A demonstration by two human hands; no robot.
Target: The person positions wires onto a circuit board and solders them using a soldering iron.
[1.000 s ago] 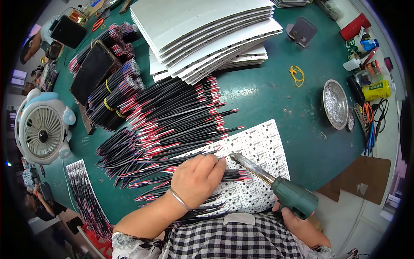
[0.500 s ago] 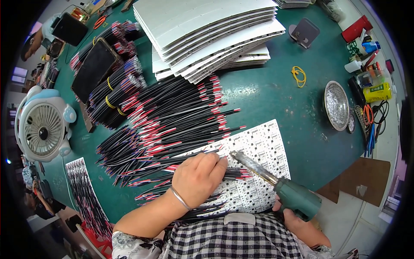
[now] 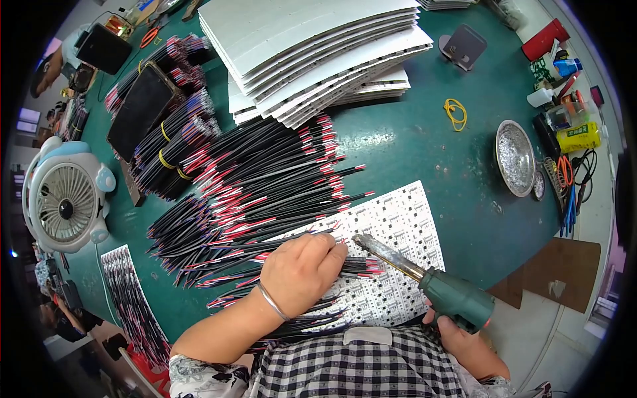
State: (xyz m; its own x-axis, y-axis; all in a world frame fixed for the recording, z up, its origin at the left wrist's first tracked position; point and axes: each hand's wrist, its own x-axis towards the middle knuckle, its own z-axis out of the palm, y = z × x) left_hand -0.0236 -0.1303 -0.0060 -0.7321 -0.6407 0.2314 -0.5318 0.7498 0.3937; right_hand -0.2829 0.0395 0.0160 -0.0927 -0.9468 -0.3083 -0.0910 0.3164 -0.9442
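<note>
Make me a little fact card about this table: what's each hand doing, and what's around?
Left hand: over the white board, at some black wires; its exact grip is hidden
Right hand: holds the soldering iron by its green handle
Iron tip: near the left hand, above the white board; touching or not, I can't tell
Black wires: a big pile with red and white ends
Beyond the wires: stacked white sheets
Far left: a white and blue fan
Right side: a metal bowl
</note>
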